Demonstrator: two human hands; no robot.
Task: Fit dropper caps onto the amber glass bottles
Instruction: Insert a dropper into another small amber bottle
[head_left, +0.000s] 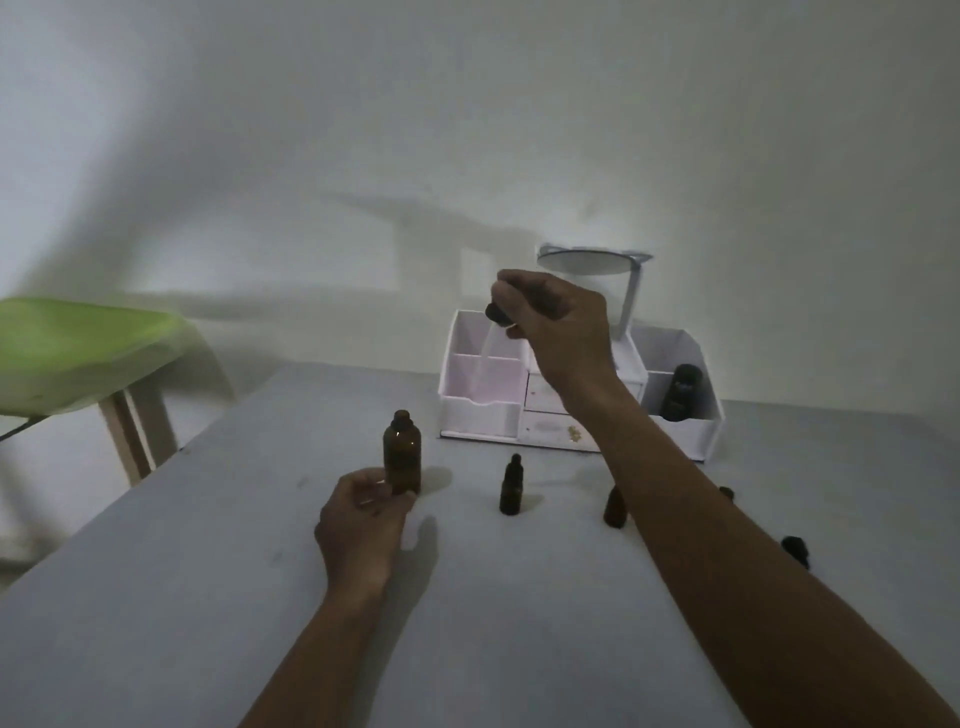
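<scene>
Grey desk (208, 597), matte, dimly lit. At its far edge a white organiser (480, 415) with open compartments and small drawers; nearer, upright in a loose row, a big bottle (402, 447) with bare neck at left, a small bottle (510, 488) with a black cap in the middle, well apart from the first, and a third bottle (614, 512) farther right, top hidden from view. Right of those, two loose black caps, well apart: far cap (727, 492) level with the third bottle, near cap (796, 551) closer to the desk's right side.

Small amber bottle (614, 512) half hidden behind right forearm (701, 519), green stool (78, 348) cut by left edge
</scene>
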